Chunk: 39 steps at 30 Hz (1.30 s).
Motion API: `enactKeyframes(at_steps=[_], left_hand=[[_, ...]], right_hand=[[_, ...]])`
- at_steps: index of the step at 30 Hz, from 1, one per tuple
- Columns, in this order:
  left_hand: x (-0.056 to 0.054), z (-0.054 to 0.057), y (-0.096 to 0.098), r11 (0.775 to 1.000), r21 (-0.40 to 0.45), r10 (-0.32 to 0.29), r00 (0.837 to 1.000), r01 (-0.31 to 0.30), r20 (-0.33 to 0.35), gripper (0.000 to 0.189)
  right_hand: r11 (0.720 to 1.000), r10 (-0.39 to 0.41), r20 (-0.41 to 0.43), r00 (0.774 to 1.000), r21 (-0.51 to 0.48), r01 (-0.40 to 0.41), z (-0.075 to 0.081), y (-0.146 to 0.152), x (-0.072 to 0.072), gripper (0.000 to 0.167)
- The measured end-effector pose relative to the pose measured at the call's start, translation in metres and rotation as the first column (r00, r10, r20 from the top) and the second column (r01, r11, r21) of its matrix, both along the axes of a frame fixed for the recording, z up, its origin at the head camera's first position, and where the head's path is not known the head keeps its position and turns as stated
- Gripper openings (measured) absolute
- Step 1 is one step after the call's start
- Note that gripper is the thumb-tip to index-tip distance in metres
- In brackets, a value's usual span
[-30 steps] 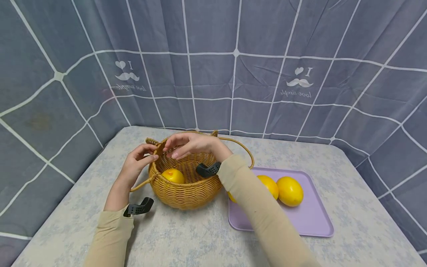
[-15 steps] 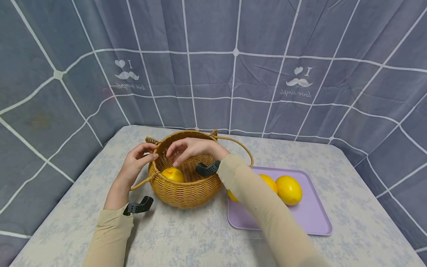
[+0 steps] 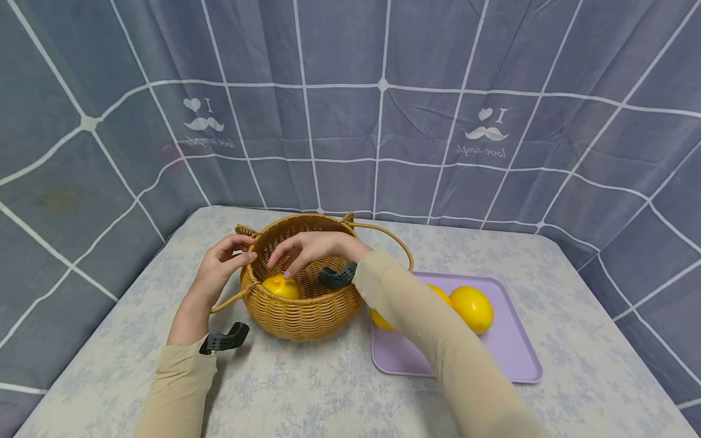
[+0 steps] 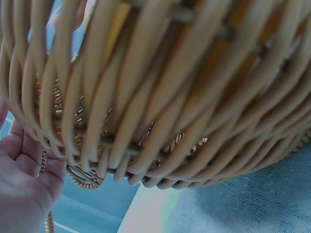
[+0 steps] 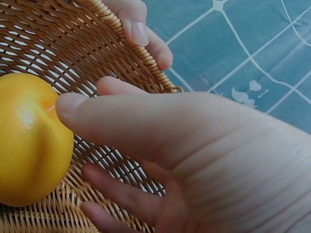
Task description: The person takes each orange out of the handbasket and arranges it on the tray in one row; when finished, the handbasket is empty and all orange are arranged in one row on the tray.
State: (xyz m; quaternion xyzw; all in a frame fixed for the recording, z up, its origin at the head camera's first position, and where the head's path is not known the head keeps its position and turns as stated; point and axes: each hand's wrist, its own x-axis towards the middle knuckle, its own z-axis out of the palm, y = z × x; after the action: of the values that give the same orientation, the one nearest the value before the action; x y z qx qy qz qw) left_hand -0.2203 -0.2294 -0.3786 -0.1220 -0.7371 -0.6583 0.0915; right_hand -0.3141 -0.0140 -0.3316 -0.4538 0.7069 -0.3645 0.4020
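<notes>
A woven cat-eared basket (image 3: 303, 316) stands on the table with a yellow lemon (image 3: 282, 287) inside its front left part. My left hand (image 3: 219, 267) grips the basket's left rim, thumb on one side and fingers on the other, as the right wrist view shows too. Over the basket's opening reaches my right hand (image 3: 312, 250), its fingers spread and loosely bent downward. In the right wrist view its thumb (image 5: 73, 104) overlaps the edge of the lemon (image 5: 31, 145), while the other fingers (image 5: 121, 187) stay apart from it. The left wrist view is mostly filled by the basket's weave (image 4: 160, 92).
To the right of the basket lies a purple tray (image 3: 515, 359) bearing lemons (image 3: 472, 309), partly covered by the right sleeve (image 3: 438, 328). A curved basket handle (image 3: 397, 238) sticks out toward the tray. Behind the table hangs a grey-blue checked curtain (image 3: 345, 121).
My right hand has lowered into the basket, and its thumb has come down to the lemon. The left hand keeps its grip on the rim. The whole head view has shifted slightly.
</notes>
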Motion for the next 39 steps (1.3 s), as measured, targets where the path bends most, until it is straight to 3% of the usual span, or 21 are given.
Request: enactKeyframes(at_steps=[8, 14, 18, 28, 33, 39], left_hand=[[0.0000, -0.0002, -0.0005, 1.000, 0.000, 0.005, 1.000, -0.005, 0.019, 0.018], [-0.0007, -0.0004, -0.0009, 1.000, -0.003, 0.004, 1.000, -0.004, 0.014, 0.017], [-0.0018, -0.0018, -0.0013, 1.000, -0.001, 0.000, 1.000, 0.000, 0.004, 0.017], [-0.0029, -0.0039, -0.0013, 1.000, -0.017, 0.007, 1.000, -0.007, 0.010, 0.018], [-0.0022, -0.0028, -0.0011, 1.000, -0.016, 0.013, 1.000, -0.013, 0.016, 0.018], [-0.0012, -0.0014, -0.0004, 1.000, 0.000, 0.010, 1.000, -0.010, 0.017, 0.019]], right_hand=[[0.993, 0.105, 0.014, 0.994, 0.046, -0.105, -0.0022, -0.0021, -0.0007, 0.045], [0.988, 0.124, -0.006, 0.992, 0.097, -0.123, -0.0033, -0.0020, -0.0002, 0.040], [0.986, 0.102, -0.035, 0.994, 0.132, -0.097, -0.0042, -0.0015, 0.0005, 0.034], [0.993, 0.011, -0.109, 0.994, 0.114, 0.002, -0.0044, 0.0013, 0.0013, 0.015], [0.988, -0.024, -0.065, 0.998, 0.151, 0.034, -0.0056, 0.0017, 0.0023, 0.013], [0.976, -0.094, 0.046, 0.995, 0.203, 0.083, -0.0070, 0.0000, 0.0031, 0.035]])
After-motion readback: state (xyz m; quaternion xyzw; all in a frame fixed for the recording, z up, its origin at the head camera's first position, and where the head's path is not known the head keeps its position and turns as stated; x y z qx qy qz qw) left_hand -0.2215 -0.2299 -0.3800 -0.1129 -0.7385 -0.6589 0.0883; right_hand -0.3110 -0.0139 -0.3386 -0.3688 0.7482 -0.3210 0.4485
